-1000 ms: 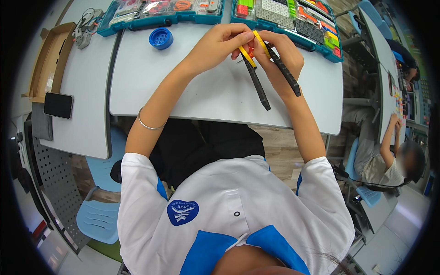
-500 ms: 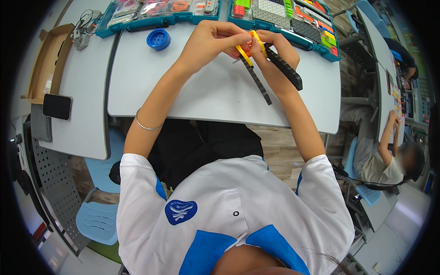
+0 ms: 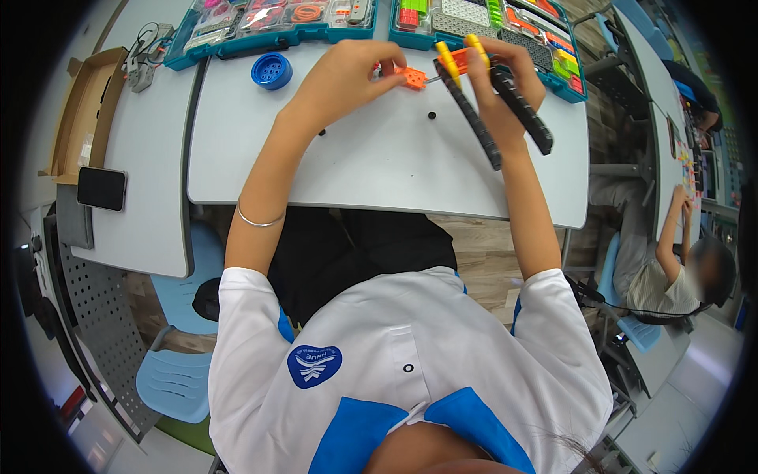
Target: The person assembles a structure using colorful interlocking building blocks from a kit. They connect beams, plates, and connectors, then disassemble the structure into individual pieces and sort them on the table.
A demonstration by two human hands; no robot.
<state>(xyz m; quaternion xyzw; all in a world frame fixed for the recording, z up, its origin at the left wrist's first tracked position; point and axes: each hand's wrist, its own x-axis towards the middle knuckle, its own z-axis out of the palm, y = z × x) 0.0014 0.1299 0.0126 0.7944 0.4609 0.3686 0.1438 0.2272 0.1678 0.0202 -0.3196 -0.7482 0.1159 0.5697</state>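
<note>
Left hand (image 3: pixel 341 83) pinches a small orange piece (image 3: pixel 412 77) above the table's far side; just right of it, the right hand (image 3: pixel 505 88) grips a yellow-and-black assembly (image 3: pixel 478 131). Nearer, a small black piece (image 3: pixel 432 115) lies on the white table (image 3: pixel 379 174). Farther left, a blue round part (image 3: pixel 272 71) sits before a teal case (image 3: pixel 272 46).

The orange piece (image 3: pixel 414 78) looks plastic, the bangle (image 3: pixel 260 224) shiny metal, the shirt (image 3: pixel 363 324) matt cloth.
</note>
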